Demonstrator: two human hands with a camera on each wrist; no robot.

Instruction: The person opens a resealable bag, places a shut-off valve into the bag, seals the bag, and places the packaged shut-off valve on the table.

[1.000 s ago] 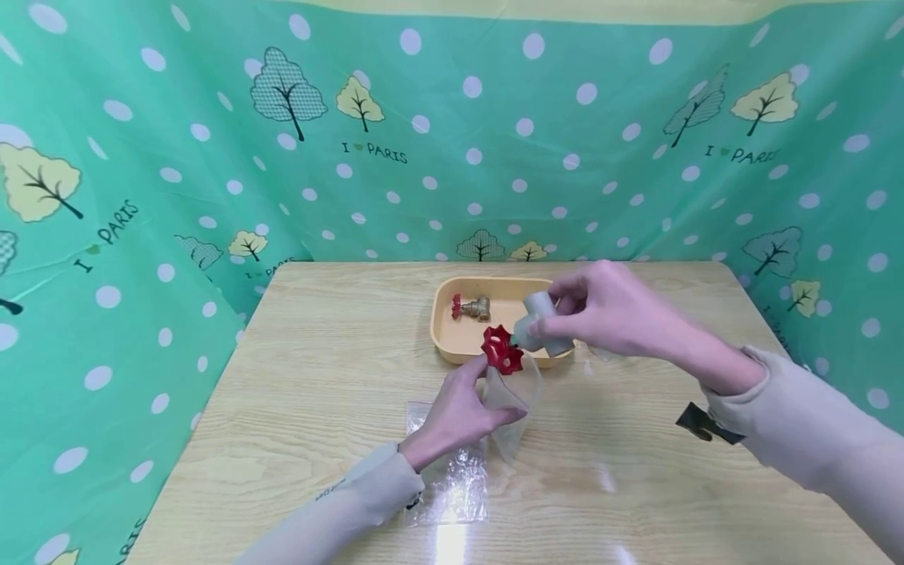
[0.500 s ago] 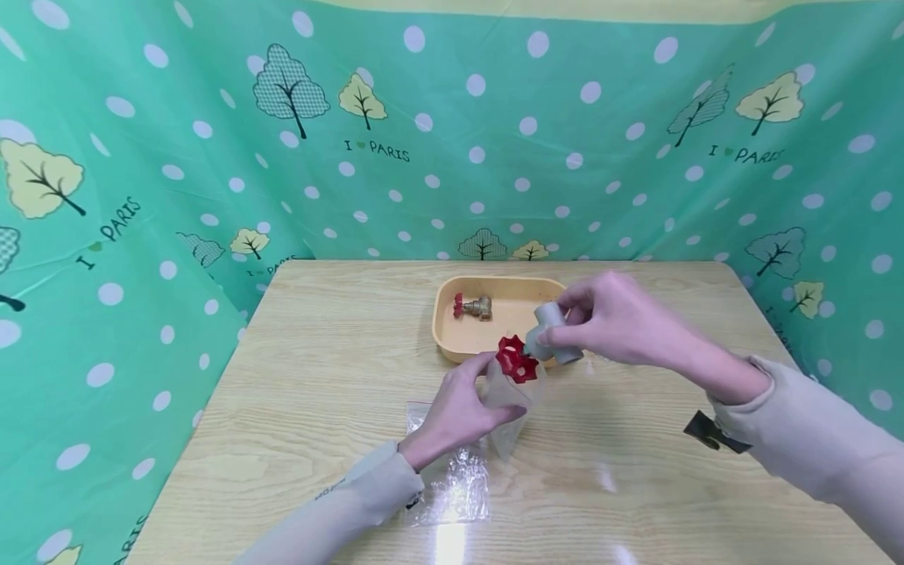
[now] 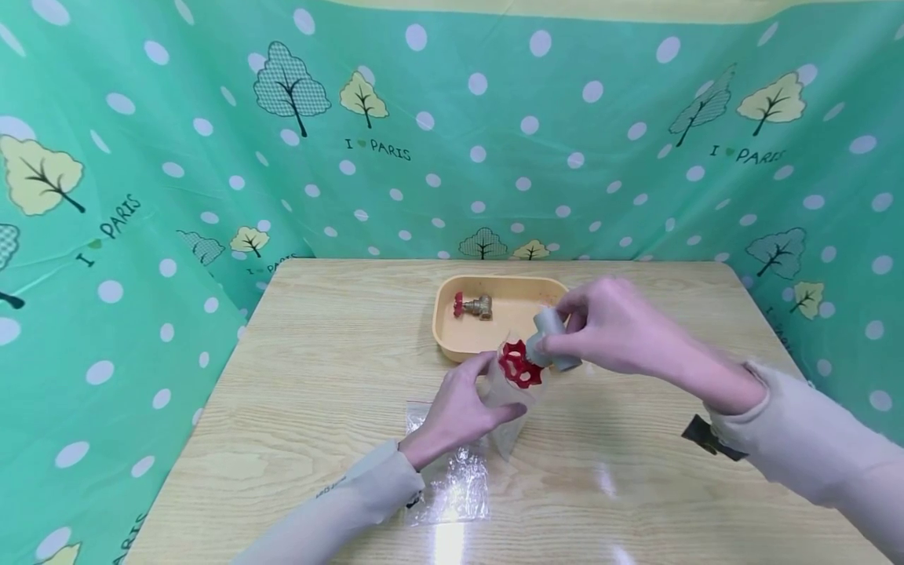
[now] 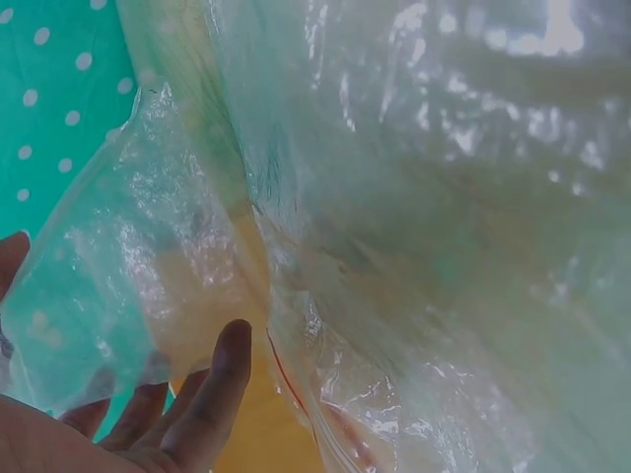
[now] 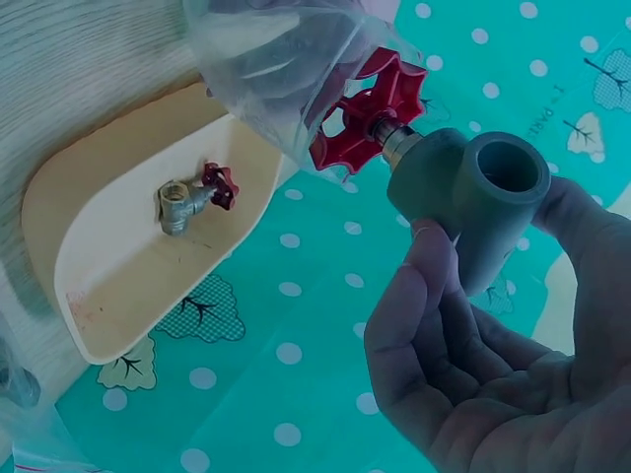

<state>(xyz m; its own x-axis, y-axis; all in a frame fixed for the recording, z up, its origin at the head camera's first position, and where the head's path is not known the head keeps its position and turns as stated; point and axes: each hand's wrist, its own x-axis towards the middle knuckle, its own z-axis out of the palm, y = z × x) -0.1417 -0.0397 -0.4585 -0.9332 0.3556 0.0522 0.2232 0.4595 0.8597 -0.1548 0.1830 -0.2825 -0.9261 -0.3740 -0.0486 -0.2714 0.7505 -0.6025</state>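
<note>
My right hand (image 3: 607, 326) grips a grey plastic gate valve (image 3: 547, 337) by its tee-shaped body. Its red handwheel (image 3: 520, 365) points left and down, right at the mouth of a clear plastic bag (image 3: 504, 435). In the right wrist view, film from the bag (image 5: 266, 79) overlaps part of the wheel, while the grey body stays outside. My left hand (image 3: 462, 404) holds the bag with thumb and fingers spread apart. The left wrist view shows its fingers (image 4: 212, 404) against the crinkled film.
Behind my hands stands a beige tray (image 3: 512, 314) holding a small brass valve (image 3: 480, 307) with a red wheel. Another clear bag (image 3: 452, 494) lies flat on the wooden table (image 3: 282, 392) under my left forearm. A green patterned curtain (image 3: 452, 157) surrounds the table.
My right hand has brought the grey valve slightly right and down, its red wheel lower over the bag's mouth. My left hand has stayed nearly still.
</note>
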